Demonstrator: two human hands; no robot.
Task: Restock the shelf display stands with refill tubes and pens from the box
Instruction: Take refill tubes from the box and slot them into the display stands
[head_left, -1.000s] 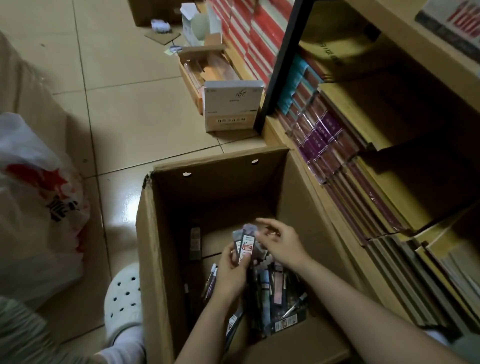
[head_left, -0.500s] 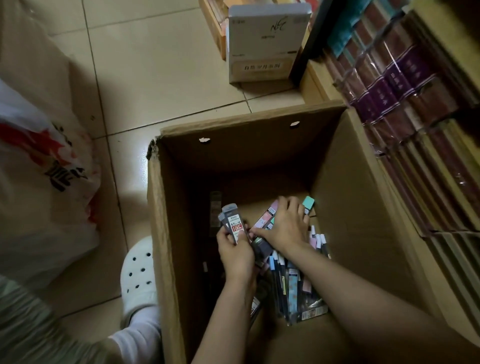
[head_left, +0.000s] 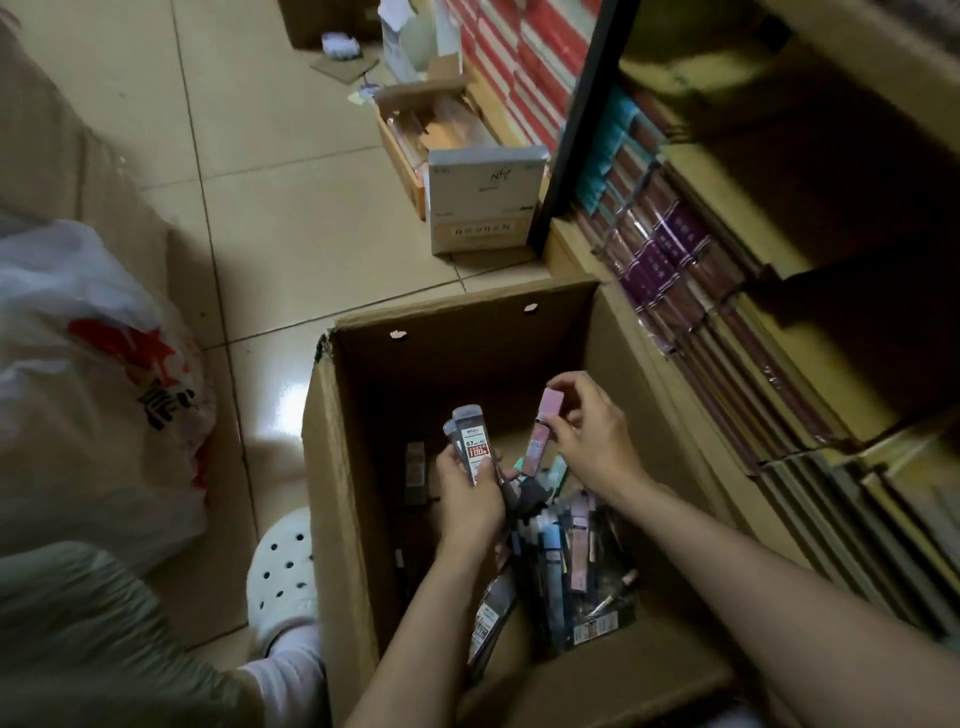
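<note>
We are crouched over the open cardboard box (head_left: 343, 467) on the floor, both arms reaching down into it. Our left hand (head_left: 470, 501) grips a small bunch of dark refill tubes (head_left: 470, 441) upright, thumb and fingers wrapped round their lower ends so the labels face us and the bunch stays together as a collecting stack. Our right hand (head_left: 589, 441) pinches a pink tube (head_left: 543, 431) near its cap between thumb and fingertips, lifting it clear of the loose pile (head_left: 566, 551) of tubes and pens lying on the box bottom. It sits just beside the bunch, probably so it can be added there. The shelf (head_left: 779, 270) with its rows of books stands right against the box; the display stands themselves are not in view. We judge the gathering step unfinished, with much stock left in the box.
</note>
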